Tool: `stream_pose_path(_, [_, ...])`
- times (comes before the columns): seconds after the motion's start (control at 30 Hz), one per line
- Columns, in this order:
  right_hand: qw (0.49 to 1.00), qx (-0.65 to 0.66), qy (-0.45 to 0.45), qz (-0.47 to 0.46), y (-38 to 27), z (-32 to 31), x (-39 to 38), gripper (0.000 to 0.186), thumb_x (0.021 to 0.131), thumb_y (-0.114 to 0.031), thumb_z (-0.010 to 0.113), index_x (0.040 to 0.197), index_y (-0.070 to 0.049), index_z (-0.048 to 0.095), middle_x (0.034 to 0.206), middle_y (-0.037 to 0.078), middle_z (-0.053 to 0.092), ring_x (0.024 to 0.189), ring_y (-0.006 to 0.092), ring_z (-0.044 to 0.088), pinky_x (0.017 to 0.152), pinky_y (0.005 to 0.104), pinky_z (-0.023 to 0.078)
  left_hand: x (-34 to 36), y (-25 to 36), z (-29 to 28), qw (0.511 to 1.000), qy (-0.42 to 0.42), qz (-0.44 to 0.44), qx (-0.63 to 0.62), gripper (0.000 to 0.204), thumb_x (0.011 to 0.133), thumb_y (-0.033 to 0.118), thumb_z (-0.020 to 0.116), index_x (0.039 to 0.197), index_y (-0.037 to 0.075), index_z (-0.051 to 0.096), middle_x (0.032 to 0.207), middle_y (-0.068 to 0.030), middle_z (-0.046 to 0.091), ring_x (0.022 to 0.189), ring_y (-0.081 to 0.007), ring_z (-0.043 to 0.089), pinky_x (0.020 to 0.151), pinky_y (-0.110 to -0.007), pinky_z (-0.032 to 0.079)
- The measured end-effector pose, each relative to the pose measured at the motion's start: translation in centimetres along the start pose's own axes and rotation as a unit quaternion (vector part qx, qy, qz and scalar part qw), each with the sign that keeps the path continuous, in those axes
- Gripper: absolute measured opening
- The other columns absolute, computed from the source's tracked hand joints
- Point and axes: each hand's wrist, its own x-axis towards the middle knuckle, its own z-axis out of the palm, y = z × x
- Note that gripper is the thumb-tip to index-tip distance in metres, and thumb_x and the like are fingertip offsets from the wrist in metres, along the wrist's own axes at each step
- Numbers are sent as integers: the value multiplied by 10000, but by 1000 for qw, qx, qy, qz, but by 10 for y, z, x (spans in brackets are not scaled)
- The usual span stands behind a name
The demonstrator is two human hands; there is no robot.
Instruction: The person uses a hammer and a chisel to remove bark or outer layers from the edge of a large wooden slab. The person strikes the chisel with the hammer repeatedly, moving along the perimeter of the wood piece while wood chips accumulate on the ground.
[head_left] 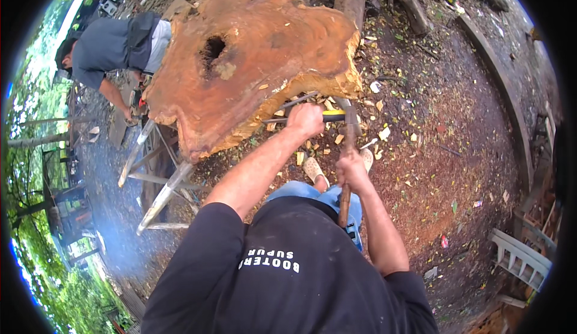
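My left hand (pixel 305 121) is closed around a chisel-like tool with a yellow and black handle (pixel 334 116). Its metal end points left, toward the rough lower edge of a big reddish-brown wood slab (pixel 276 39). In my right hand (pixel 353 169) is the long wooden handle of a hammer (pixel 345 205). The hammer's grey head lies right at the yellow handle's end; whether they touch I cannot tell. Pale chopped wood shows along the slab's edge, and a dark hole sits in its upper face.
At the left a co-worker (pixel 114 45) bends beside the slab, hands on a red tool (pixel 142 101). Pale wooden legs (pixel 165 196) stand below the slab. Wood chips (pixel 384 133) litter the ground. A long beam (pixel 502 88) and a white plastic piece (pixel 522 257) lie at the right.
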Motion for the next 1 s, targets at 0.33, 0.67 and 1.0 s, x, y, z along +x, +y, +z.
stream_pose_path(0.33, [994,89,55,-42,2,-8,-1,105,832,-58,532,905,-74,458,593,14,501,383,134,479,337,295,440,-7,-8,5,999,46,12,6,205,728,140,634,902,48,690,832,-197,712,810,-359,707,783,-471,562])
stream_pose_path(0.67, [986,128,111,-2,-21,-39,-17,139,857,-58,520,965,-93,440,617,7,481,390,117,454,323,292,433,-49,-32,22,997,51,57,2,201,696,135,662,868,33,647,745,-192,687,745,-384,693,713,-497,558])
stream_pose_path(1.0, [985,131,107,-28,0,-27,-16,144,835,-30,514,948,-74,435,586,36,452,359,145,428,314,311,413,-40,16,12,990,29,136,-25,178,729,125,640,891,52,651,811,-175,710,799,-335,715,765,-456,571])
